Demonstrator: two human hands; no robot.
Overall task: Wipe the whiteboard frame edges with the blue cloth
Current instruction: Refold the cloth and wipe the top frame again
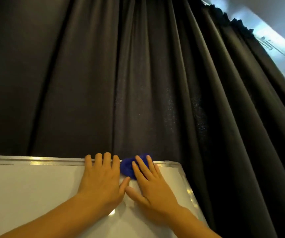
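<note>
The whiteboard (35, 189) fills the lower left, with its silver frame (43, 161) running along the top edge and down the right side. A bunched blue cloth (127, 166) lies on the top frame near the right corner. My right hand (151, 184) presses flat on the cloth, fingers spread over it. My left hand (102, 177) rests flat on the board just left of the cloth, its fingertips hooked over the top frame. The two thumbs nearly touch.
A dark pleated curtain (138, 74) hangs right behind the board and covers most of the view. A bright strip of window or ceiling (275, 36) shows at the upper right. The board's rounded right corner (177, 164) is close to my right hand.
</note>
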